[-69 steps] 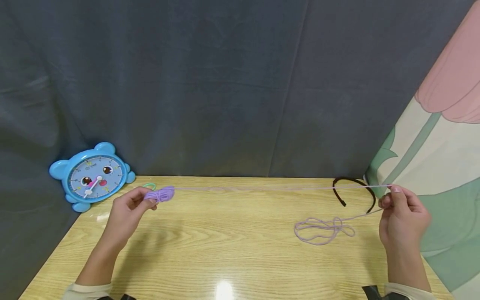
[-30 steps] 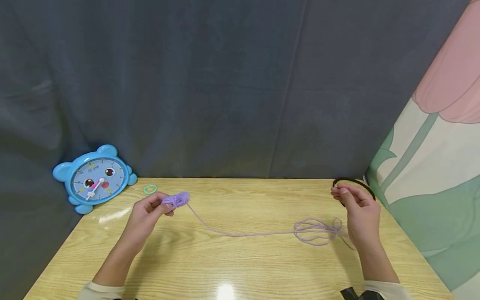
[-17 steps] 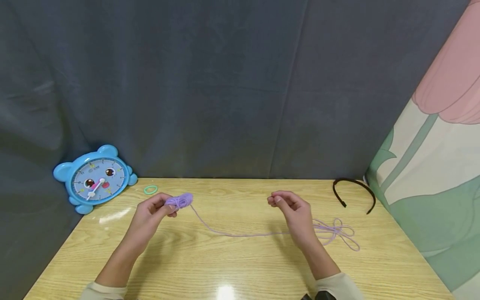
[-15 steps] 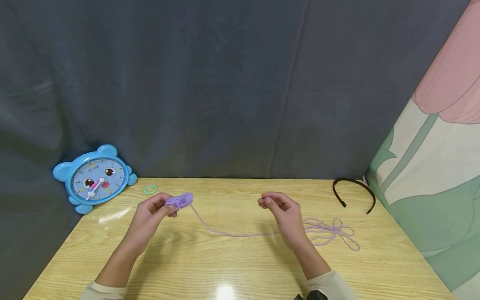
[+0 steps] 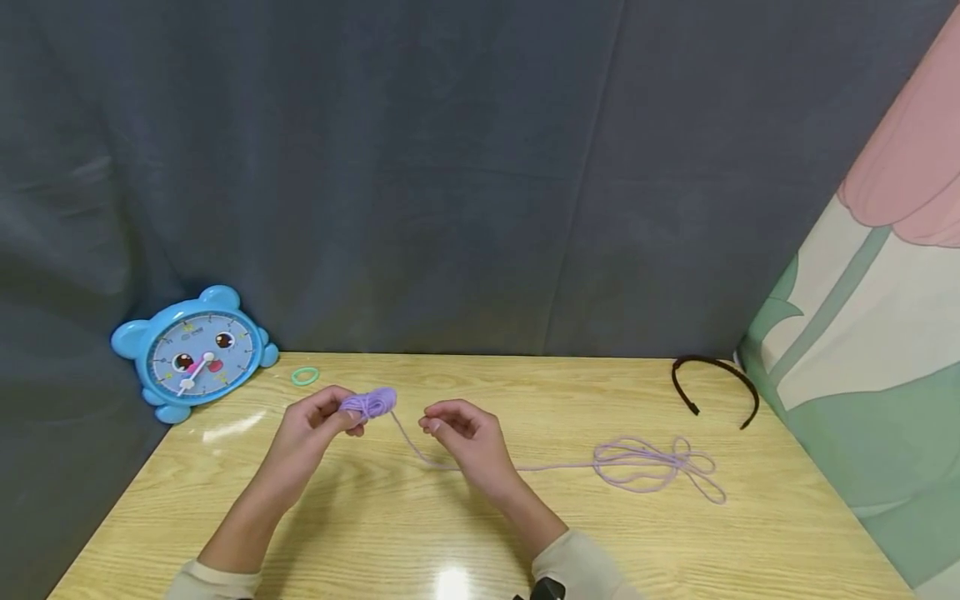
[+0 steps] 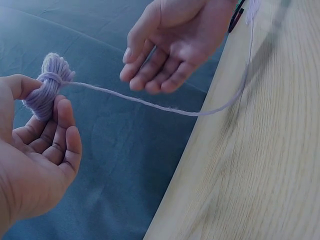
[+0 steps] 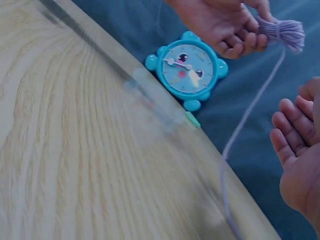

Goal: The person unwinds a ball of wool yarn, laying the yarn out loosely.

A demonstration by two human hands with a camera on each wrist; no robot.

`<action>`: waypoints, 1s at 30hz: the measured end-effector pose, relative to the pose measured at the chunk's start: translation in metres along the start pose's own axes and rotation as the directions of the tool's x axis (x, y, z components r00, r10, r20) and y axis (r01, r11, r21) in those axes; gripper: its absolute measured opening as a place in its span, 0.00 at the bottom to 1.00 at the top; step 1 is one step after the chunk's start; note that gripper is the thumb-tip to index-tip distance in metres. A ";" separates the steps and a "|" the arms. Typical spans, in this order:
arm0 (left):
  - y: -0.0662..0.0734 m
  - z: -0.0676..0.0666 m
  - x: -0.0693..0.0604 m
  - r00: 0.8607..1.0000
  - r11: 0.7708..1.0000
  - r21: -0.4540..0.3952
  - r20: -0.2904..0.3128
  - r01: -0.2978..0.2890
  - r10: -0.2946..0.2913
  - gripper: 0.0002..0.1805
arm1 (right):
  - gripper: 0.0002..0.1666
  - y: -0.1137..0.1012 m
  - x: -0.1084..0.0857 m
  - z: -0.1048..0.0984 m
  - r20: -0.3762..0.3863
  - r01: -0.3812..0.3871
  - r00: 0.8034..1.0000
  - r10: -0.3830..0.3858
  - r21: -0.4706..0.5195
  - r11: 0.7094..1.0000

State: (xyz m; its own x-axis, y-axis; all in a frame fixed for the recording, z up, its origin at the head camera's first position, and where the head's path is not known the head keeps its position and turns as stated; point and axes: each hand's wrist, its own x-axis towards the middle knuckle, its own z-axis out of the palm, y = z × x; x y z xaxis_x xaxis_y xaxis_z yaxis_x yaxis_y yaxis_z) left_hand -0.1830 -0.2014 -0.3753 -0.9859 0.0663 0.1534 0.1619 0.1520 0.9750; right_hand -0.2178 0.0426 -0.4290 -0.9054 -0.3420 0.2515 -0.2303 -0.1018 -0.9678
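My left hand [image 5: 303,437] pinches a small bundle of purple yarn [image 5: 379,402], tied round its middle, above the table. A single strand [image 6: 150,104] runs from the bundle down to the tabletop and on to a loose looped heap of yarn [image 5: 637,463] at the right. Close to the bundle, on its right, my right hand [image 5: 480,450] hovers over the strand with loosely bent fingers and nothing in them. In the left wrist view the right hand [image 6: 175,45] is apart from both bundle and strand.
A blue clock with a face [image 5: 202,354] leans at the back left, beside a green ring [image 5: 304,376]. A black headband [image 5: 716,361] lies at the table's back right. Dark cloth [image 5: 450,167] hangs behind the wooden table [image 5: 375,533].
My right hand has let go of the strand and moved left, close to the bundle. The strand, stretched taut before, now hangs slack onto the table. My left hand has shifted slightly right with the bundle.
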 end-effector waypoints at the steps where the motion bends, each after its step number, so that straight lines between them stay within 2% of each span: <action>1: 0.000 0.000 0.000 1.000 1.000 0.000 0.000 0.001 -0.001 0.06 | 0.16 0.001 0.001 0.003 0.006 -0.002 1.000 0.002 -0.005 1.000; 8: 0.002 0.000 -0.001 1.000 1.000 -0.002 -0.007 0.008 -0.008 0.06 | 0.17 0.008 0.004 0.015 0.080 -0.027 0.996 0.030 -0.037 0.999; 16: 0.005 -0.001 -0.003 0.999 1.000 0.005 -0.018 -0.027 0.027 0.07 | 0.16 -0.002 -0.011 0.013 0.209 -0.082 0.975 0.081 -0.002 0.997; 19: 0.006 -0.001 -0.003 0.999 0.999 0.005 -0.025 -0.043 0.043 0.07 | 0.17 -0.011 -0.017 0.008 0.223 -0.059 0.973 0.066 -0.036 0.998; 24: 0.005 0.000 -0.002 0.996 0.996 0.004 -0.026 -0.086 0.087 0.08 | 0.15 -0.020 -0.027 -0.001 0.241 0.036 0.970 -0.016 -0.079 0.996; 30: 0.003 0.001 -0.002 0.995 0.993 0.075 -0.039 -0.091 0.094 0.06 | 0.14 -0.031 -0.039 -0.014 0.245 0.112 0.966 -0.080 -0.120 0.986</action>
State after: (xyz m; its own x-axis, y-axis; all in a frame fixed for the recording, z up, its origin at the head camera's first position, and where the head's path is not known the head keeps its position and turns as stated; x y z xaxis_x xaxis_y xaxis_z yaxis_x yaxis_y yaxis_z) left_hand -0.1805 -0.2006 -0.3731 -0.9671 0.0414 0.2509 0.2538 0.2187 0.9422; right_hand -0.1801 0.0719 -0.4093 -0.7690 -0.5512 0.3239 -0.3718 -0.0266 -0.9280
